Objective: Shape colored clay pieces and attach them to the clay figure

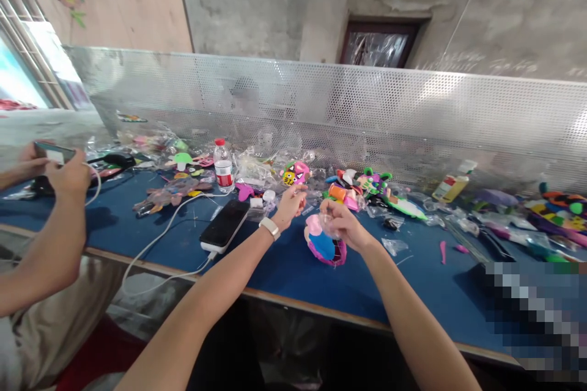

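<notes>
Round decorated piece (326, 249), pink, blue and dark with a purple edge, lying on the blue surface (284, 278) in front of the wearer, near the close edge. By its look, only partly finished: pink and blue areas already filled, the dark section with thin lines perhaps left to cover, though too small to be sure. Partly hidden beneath the right fingers (337, 212), seemingly pinched together on clear plastic (331, 229); cannot tell whether touching the piece. Left fingers (299, 197) beyond it and to the left, apart from it, loosely curled; cannot tell whether closed on anything small. Just past these, a pink-and-yellow figure (296, 173); farther left, a black phone (224, 223) and a red-capped bottle (224, 168); at far left, a co-worker's hands (68, 176) around another phone (55, 153).
</notes>
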Available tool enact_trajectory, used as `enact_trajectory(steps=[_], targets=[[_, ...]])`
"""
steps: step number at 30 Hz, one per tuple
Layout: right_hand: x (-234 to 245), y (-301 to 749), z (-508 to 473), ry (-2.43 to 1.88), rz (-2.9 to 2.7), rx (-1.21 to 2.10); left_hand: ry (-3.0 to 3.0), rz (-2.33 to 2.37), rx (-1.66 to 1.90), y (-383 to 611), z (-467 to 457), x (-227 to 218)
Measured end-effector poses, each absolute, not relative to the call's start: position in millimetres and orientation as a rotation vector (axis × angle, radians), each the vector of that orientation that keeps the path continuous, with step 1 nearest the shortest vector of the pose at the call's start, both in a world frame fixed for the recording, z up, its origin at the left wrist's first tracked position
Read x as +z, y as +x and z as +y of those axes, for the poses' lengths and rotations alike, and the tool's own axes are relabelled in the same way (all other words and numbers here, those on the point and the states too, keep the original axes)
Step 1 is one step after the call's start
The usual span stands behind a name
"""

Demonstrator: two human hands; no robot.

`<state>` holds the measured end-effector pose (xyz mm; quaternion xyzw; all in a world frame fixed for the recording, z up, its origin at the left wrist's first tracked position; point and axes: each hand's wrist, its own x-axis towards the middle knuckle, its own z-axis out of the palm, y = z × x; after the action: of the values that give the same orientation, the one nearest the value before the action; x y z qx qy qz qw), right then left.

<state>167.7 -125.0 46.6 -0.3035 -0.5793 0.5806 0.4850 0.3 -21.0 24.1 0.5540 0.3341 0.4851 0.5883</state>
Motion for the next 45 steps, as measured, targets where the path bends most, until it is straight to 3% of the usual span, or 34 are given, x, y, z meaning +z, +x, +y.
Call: enact_trajectory(steps=[5, 11, 14, 18, 21, 26, 32, 39, 45], targets=[[67.3, 169.6, -138.9, -0.536, -1.565, 1.473, 1.555, 0.821, 0.967, 2.8, -23.6, 23.5], [105.5, 165.4, -130.2, -0.459, -2.185, 1.491, 1.842, 0.863, 0.991, 2.2, -18.6, 17.6], [115.0, 160.7, -82.5, -0.696, -1.416, 1.060, 1.894, 0.916, 1.002, 0.1, -16.6, 15.7], [110.5, 155.7, -30.6, -1.007, -0.845, 0.970, 1.726, 0.909, 1.068, 0.0, -17.2, 16.0], [92.6, 154.2, -38.9, -1.036, -1.195, 0.857, 1.465, 0.814, 1.112, 2.6, -19.8, 16.3], [62.4, 153.3, -84.2, -0.988, -2.026, 0.300, 1.130, 0.584, 1.114, 10.7, -25.4, 17.8], [37.5, 163.2, -82.2, -0.948, -2.209, -0.024, 0.871, 0.348, 1.101, 14.3, -30.8, 28.1], [32.4, 174.8, -83.3, -0.980, -1.998, -0.043, 1.315, 0.353, 1.018, 8.2, -39.9, 29.3], [33.2, 194.1, -80.7, -1.130, -1.689, -0.089, 2.235, 0.658, 1.018, -1.5, -36.6, 30.7]])
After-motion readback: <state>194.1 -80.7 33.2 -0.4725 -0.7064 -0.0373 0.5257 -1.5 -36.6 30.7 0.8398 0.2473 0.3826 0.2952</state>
